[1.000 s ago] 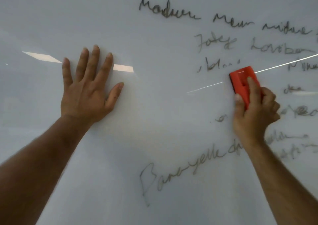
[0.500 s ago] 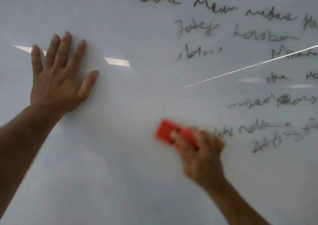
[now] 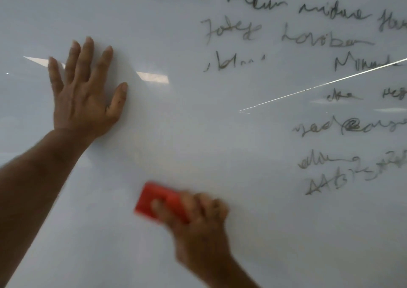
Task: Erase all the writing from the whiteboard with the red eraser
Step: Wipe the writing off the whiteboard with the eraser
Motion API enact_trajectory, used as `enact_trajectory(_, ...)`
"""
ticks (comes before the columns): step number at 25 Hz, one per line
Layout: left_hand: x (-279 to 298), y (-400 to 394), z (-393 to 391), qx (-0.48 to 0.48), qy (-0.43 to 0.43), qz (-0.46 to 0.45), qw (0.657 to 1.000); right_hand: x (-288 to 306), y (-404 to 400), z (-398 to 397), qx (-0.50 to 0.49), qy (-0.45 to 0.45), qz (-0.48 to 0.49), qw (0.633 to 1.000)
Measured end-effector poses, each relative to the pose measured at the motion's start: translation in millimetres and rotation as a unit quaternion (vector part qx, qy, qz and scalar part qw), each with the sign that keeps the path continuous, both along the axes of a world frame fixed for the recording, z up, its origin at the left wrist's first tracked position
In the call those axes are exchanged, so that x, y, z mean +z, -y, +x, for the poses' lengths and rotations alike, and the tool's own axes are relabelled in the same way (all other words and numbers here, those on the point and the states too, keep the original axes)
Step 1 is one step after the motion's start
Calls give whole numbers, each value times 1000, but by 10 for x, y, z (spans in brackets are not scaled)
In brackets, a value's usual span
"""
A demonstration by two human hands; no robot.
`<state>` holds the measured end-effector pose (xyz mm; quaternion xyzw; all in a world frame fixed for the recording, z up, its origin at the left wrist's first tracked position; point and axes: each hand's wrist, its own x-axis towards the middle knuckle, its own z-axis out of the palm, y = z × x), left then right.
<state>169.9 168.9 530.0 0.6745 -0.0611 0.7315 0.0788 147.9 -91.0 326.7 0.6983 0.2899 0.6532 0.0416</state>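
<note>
Right hand [image 3: 198, 228] gripping the red eraser [image 3: 157, 201] against the whiteboard [image 3: 198, 133].

The eraser, a blurred red block, is pressing on bare board below and right of the left hand [image 3: 86, 94], which is lying flat with fingers spread, holding nothing. The glossy white board is showing streaks of glare; dark cursive writing [image 3: 319, 41] is filling the area up and right of the eraser, smeared, illegible, cut off at the edges.
</note>
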Motion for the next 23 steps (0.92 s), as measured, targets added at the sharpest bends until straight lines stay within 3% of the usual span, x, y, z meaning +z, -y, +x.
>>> enact_trajectory(3,39,152,-60,6,-36,-4,999,-334,-526,-15,41,-11,-133,990)
enact_trajectory(6,34,143,-68,10,-43,-3,999,100,-579,54,51,-3,-146,988)
enact_trajectory(8,22,110,-63,8,-46,-5,999,776,-319,132,51,45,-83,994)
enact_trajectory(12,23,150,-50,16,-29,-9,999,2557,806,244,-11,115,177,977)
enact_trajectory(14,32,168,-60,21,-16,-8,1000,3271,1480,269,-59,92,318,942)
enact_trajectory(17,36,195,-60,24,-18,-11,999,3760,2072,282,-69,32,482,873)
enact_trajectory(20,27,208,-45,33,-22,-16,999,3850,1861,284,-65,28,513,855)
enact_trajectory(23,37,199,-52,33,-31,-13,999,3831,1223,254,-45,46,433,899)
